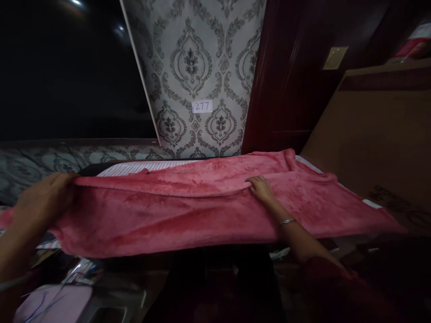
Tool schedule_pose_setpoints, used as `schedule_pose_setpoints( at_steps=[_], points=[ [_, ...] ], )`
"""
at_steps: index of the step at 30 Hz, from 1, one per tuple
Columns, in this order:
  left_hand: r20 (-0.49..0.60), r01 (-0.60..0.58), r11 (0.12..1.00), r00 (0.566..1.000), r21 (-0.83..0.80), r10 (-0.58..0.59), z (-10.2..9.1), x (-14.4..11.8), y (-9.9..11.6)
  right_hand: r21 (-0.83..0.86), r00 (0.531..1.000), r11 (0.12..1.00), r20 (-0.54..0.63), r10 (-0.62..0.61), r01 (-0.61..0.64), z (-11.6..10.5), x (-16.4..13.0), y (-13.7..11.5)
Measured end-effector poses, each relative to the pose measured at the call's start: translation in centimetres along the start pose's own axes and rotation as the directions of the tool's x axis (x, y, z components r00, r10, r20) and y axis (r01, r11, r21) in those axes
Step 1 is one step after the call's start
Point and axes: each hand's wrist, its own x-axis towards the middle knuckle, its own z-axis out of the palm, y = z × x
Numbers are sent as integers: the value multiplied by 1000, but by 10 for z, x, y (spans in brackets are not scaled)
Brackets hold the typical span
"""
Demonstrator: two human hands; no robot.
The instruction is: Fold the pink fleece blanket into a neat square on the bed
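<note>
A pink plush blanket point(202, 220) is spread across a surface in front of me, its front edge hanging over the near side. My left hand point(50, 195) is closed on the blanket's left end and lifts it a little. Near the middle right, my right hand point(261, 188) pinches a raised fold of the same blanket. Between the two hands the fold runs as a long, slightly sagging ridge. Under the blanket's back edge shows a striped cloth point(129, 168). A white tag point(372, 203) lies at the blanket's right edge.
A large dark screen point(74, 72) stands at the back left, before a patterned wall point(191, 63). At right are a dark red door panel point(286, 67) and a big cardboard box point(377, 130). A pink flat-topped object point(55, 303) and clutter lie low at left.
</note>
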Motion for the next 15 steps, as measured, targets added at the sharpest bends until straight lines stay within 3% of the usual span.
schedule_pose_setpoints(
  at_steps=[4,8,12,15],
  points=[
    [26,3,999,1000,-38,-2,4,3,-2,44,996,998,-65,53,-50,-1,1,20],
    [15,108,994,994,-13,-108,5,6,3,87,984,991,-138,113,-102,-10,6,37],
    [43,212,977,976,2,-212,2,8,6,215,919,959,-306,248,-187,-46,10,44],
    [-32,171,985,985,13,-171,-2,9,4,300,881,936,-373,291,-182,-81,5,39]
  ],
)
